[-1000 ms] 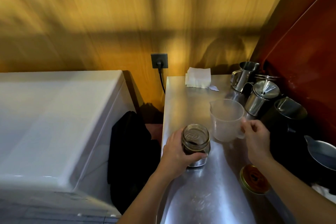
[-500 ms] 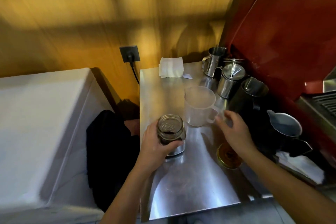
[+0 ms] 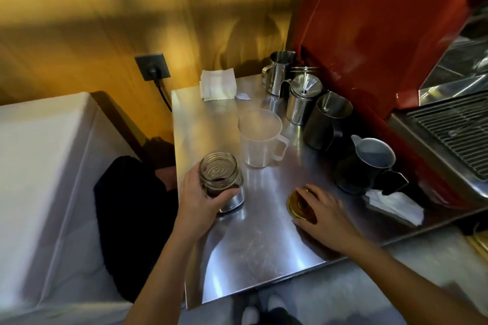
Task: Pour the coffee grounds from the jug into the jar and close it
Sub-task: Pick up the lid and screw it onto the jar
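Note:
A glass jar (image 3: 220, 175) with dark coffee grounds in its bottom stands open on the steel counter (image 3: 253, 245). My left hand (image 3: 200, 199) is wrapped around its left side. Behind it to the right stands the clear plastic jug (image 3: 260, 137), upright, looking empty, with its handle to the right and nothing touching it. The gold lid (image 3: 298, 206) lies flat on the counter at the right. My right hand (image 3: 323, 215) rests on top of it with fingers spread over it, hiding its right half.
Steel pitchers (image 3: 280, 71) and a tin with a funnel (image 3: 303, 97) stand at the back right, two dark pitchers (image 3: 326, 124) (image 3: 368, 166) beside a red machine (image 3: 383, 34). White napkins (image 3: 217, 84) lie at the back, a crumpled cloth (image 3: 396, 206) at right. The counter's front edge is near.
My right hand left the jug's handle, came back toward me and settled on the gold lid. The left hand stays on the jar. The view shifted right and down.

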`<move>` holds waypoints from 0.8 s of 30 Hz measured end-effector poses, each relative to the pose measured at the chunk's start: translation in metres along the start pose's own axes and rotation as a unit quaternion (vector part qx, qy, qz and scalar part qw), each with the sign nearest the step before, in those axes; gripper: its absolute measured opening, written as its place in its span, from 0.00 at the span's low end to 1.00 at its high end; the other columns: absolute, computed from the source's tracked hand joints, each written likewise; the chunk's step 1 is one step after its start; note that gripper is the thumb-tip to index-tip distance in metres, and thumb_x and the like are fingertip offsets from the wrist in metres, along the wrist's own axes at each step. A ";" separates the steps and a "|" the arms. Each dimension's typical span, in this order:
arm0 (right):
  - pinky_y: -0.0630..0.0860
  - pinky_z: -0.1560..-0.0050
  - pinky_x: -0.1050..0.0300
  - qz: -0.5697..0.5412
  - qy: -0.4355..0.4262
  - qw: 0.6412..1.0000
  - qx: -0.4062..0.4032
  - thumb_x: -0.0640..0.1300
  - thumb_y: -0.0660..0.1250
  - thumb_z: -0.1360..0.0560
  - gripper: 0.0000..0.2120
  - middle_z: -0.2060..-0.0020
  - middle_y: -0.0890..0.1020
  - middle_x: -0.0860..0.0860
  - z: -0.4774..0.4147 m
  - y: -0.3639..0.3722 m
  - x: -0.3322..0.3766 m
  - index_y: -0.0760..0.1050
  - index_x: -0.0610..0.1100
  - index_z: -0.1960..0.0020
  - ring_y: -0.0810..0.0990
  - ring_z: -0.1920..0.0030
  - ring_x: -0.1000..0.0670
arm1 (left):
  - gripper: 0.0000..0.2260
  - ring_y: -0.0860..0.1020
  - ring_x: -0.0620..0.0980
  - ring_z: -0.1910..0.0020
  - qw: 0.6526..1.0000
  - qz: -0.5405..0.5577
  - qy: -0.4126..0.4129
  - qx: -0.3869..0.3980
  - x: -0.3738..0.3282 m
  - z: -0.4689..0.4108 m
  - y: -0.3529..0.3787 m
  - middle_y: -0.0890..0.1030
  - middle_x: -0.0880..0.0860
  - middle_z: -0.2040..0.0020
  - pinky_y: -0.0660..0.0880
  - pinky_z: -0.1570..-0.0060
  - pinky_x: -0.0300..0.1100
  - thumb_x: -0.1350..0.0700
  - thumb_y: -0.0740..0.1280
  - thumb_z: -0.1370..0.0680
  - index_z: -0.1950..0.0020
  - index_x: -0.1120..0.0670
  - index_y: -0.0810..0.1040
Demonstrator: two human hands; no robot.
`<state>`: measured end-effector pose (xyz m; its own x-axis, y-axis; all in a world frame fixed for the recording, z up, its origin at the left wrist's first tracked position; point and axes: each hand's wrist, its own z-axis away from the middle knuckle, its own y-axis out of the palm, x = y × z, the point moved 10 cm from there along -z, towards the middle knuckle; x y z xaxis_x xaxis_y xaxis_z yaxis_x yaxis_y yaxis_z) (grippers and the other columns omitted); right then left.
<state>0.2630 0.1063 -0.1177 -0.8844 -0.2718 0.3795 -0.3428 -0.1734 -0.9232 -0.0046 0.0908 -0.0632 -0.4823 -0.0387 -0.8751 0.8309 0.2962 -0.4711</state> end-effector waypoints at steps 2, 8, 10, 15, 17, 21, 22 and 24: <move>0.55 0.36 0.52 -0.002 -0.005 1.000 -0.006 0.56 0.67 0.28 0.30 0.32 0.64 0.48 -0.003 -0.006 0.003 0.61 0.50 0.31 0.61 0.34 0.45 | 0.36 0.72 0.52 0.39 1.000 0.000 -0.005 -0.003 0.001 0.000 0.000 0.74 0.52 0.40 0.71 0.37 0.56 0.48 0.80 0.39 0.36 0.48 0.67; 0.63 0.44 0.54 -0.016 -0.075 0.995 -0.069 0.60 0.69 0.32 0.26 0.44 0.75 0.49 -0.015 -0.053 0.038 0.71 0.50 0.38 0.71 0.44 0.46 | 0.33 0.72 0.47 0.41 1.000 0.011 0.003 -0.005 -0.001 0.001 0.000 0.75 0.45 0.43 0.72 0.38 0.52 0.46 0.80 0.40 0.40 0.38 0.66; 0.66 0.47 0.53 -0.046 -0.108 0.988 -0.102 0.62 0.68 0.33 0.27 0.47 0.77 0.48 -0.017 -0.076 0.058 0.72 0.48 0.40 0.73 0.47 0.47 | 0.32 0.72 0.45 0.41 1.000 0.011 0.004 -0.006 -0.003 0.001 -0.001 0.74 0.40 0.45 0.72 0.39 0.49 0.44 0.79 0.40 0.44 0.32 0.65; 0.70 0.44 0.47 -0.088 -0.169 0.967 -0.170 0.65 0.66 0.34 0.33 0.45 0.79 0.44 -0.022 -0.117 0.108 0.74 0.41 0.40 0.74 0.45 0.44 | 0.32 0.72 0.48 0.40 1.000 0.014 0.004 -0.005 -0.004 0.002 -0.002 0.74 0.45 0.43 0.71 0.40 0.46 0.43 0.78 0.40 0.42 0.37 0.65; 0.70 0.43 0.45 -0.086 -0.192 0.959 -0.189 0.60 0.70 0.34 0.31 0.45 0.79 0.41 -0.025 -0.122 0.127 0.75 0.40 0.40 0.75 0.45 0.41 | 0.33 0.72 0.48 0.39 1.000 0.014 0.000 -0.003 -0.006 0.003 -0.001 0.75 0.47 0.42 0.72 0.38 0.48 0.44 0.78 0.39 0.40 0.40 0.66; 0.69 0.44 0.43 -0.077 -0.252 0.950 -0.170 0.56 0.73 0.36 0.31 0.45 0.79 0.39 -0.034 -0.115 0.166 0.75 0.38 0.40 0.77 0.46 0.38 | 0.35 0.73 0.49 0.39 1.000 0.018 0.002 -0.003 -0.011 0.003 -0.001 0.76 0.49 0.40 0.73 0.40 0.53 0.39 0.76 0.39 0.36 0.46 0.70; 0.69 0.45 0.44 -0.064 -0.272 0.946 -0.166 0.54 0.75 0.37 0.30 0.46 0.79 0.38 -0.035 -0.112 0.175 0.75 0.38 0.41 0.78 0.48 0.38 | 0.35 0.73 0.49 0.39 1.000 0.019 0.002 -0.004 -0.011 0.004 -0.001 0.76 0.48 0.40 0.73 0.40 0.53 0.39 0.75 0.39 0.35 0.46 0.70; 0.70 0.47 0.45 -0.043 -0.305 0.939 -0.150 0.50 0.78 0.39 0.31 0.47 0.79 0.35 -0.037 -0.103 0.191 0.76 0.37 0.41 0.78 0.50 0.36 | 0.33 0.72 0.45 0.40 1.000 0.022 0.006 -0.012 -0.014 0.006 -0.003 0.75 0.45 0.41 0.73 0.40 0.50 0.38 0.74 0.39 0.36 0.40 0.69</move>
<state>0.1181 0.1070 0.0477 -0.5349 -0.7766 0.3327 -0.5600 0.0309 -0.8279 0.0011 0.0847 -0.0502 -0.4483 -0.0135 -0.8938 0.8446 0.3209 -0.4285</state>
